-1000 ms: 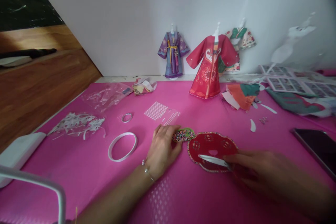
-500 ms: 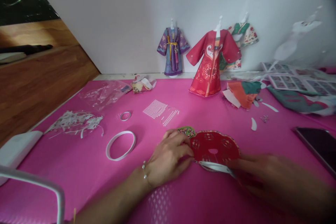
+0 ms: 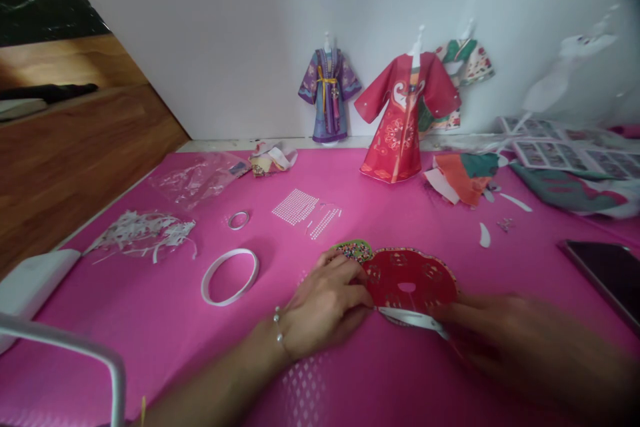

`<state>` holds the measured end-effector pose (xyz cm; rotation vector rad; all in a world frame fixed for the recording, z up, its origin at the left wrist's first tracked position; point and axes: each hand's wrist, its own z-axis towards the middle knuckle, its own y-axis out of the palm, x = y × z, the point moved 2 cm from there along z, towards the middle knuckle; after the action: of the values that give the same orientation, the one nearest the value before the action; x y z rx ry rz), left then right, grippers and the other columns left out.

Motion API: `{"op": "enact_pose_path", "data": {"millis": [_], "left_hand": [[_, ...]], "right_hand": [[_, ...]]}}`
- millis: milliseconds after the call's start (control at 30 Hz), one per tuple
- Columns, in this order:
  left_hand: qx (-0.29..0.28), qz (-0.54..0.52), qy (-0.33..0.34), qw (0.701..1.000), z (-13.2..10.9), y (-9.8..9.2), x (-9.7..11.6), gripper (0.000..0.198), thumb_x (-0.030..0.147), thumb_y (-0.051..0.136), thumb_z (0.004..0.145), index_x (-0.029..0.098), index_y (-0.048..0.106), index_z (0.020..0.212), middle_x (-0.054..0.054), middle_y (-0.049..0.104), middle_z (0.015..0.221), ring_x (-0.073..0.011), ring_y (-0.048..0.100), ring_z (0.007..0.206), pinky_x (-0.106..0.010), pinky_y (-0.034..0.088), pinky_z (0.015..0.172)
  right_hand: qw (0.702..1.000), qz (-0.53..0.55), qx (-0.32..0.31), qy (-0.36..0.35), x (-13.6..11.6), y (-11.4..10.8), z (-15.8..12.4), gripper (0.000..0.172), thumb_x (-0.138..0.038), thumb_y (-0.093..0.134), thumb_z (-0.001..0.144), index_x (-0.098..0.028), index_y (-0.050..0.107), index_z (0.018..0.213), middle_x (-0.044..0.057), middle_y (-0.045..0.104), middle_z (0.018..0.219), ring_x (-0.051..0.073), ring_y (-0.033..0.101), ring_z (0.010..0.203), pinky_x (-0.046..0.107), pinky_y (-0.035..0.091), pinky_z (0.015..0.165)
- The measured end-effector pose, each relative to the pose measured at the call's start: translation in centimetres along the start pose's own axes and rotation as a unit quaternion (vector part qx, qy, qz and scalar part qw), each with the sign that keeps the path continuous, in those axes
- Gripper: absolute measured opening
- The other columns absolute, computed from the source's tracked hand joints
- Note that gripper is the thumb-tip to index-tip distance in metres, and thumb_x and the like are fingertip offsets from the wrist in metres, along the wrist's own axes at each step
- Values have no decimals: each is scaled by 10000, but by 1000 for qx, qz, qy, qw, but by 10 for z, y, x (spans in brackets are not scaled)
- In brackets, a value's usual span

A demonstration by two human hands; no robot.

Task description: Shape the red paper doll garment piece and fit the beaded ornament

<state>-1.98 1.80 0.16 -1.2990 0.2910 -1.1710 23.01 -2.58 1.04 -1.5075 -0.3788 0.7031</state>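
A red scalloped piece (image 3: 415,277) with a beaded-looking edge and a small cut-out lies on the pink table. My left hand (image 3: 330,297) has its fingers pressed together on the piece's left edge. Beside those fingers a green patterned part (image 3: 355,250) shows. My right hand (image 3: 505,340), blurred, is closed round scissors (image 3: 413,319), whose pale blades lie along the near edge of the red piece. The scissors' handles are mostly hidden by the hand.
A white ring (image 3: 231,277) and a sheet of small pearls (image 3: 295,207) lie to the left. Behind stand a red robe (image 3: 395,117) and a purple robe (image 3: 330,97) on small forms. At the right edge is a phone (image 3: 605,280).
The scissor blades show slightly farther left along the near edge. My left hand has shifted a little, still at the red piece. The right hand has barely moved.
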Motion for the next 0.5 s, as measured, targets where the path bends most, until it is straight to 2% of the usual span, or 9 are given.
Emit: {"op": "enact_pose_path", "data": {"millis": [267,500], "left_hand": [[-2,1,-4,1000,0,0,1,175,197,553,932,237,700,845,-24,672,901,-180,620,895,-392,429,944],[-6,-2,-1,1000,0,0,0,172,196,551,934,240,701,861,-25,669,896,-179,623,896,-391,421,962]], "right_hand": [[1000,-5,-14,-3,0,-1,2,323,-140,552,762,-333,671,993,-80,741,772,162,698,551,263,460,441],[1000,-16,-5,-8,-1,-2,2,343,-154,518,777,-331,679,1022,-62,752,801,176,702,560,272,456,437]]}}
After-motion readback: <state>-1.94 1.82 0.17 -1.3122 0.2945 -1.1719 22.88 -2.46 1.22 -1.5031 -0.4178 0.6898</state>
